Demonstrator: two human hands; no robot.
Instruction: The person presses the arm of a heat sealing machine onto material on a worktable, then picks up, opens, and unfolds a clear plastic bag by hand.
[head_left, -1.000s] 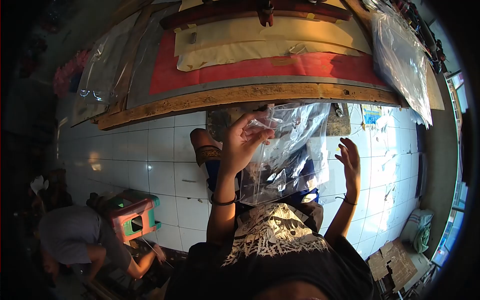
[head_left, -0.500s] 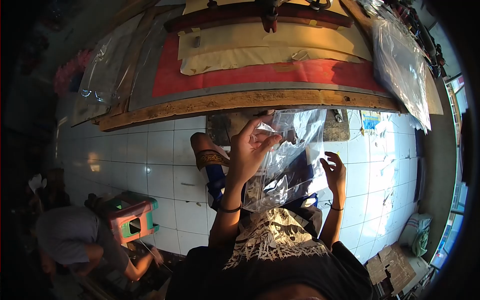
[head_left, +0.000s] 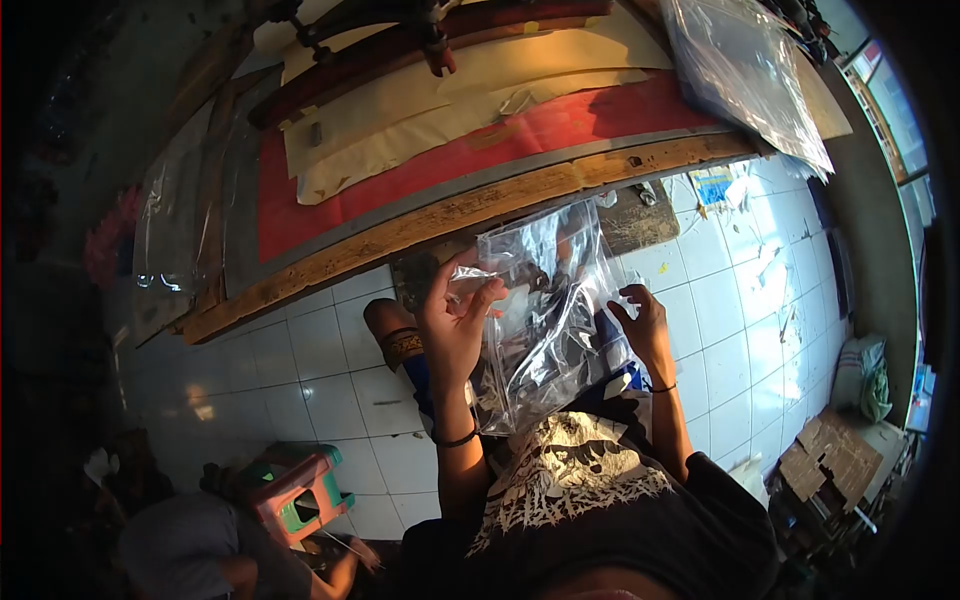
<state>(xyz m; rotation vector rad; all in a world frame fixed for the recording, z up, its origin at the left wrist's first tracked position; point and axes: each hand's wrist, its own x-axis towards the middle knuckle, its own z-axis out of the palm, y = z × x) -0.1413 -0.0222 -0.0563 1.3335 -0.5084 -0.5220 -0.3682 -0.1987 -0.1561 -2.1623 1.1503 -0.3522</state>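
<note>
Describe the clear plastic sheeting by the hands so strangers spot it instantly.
Find the long, wooden-edged table. Between its front edge and the black printed T-shirt is crinkled, transparent plastic sheeting. Unlike the clear plastic pile on the table's right end, the left hand holds it.

I'm on a single feed: head-worn cam, aimed forward and steeply down over the wearer's shirt [head_left: 620,525]. Wide fisheye (edges bow, corners go black). Left hand [head_left: 453,328] and right hand [head_left: 643,325] sit close, mid-frame; bench [head_left: 470,216] slants across the top, floor [head_left: 715,320] lies farther below.
</note>
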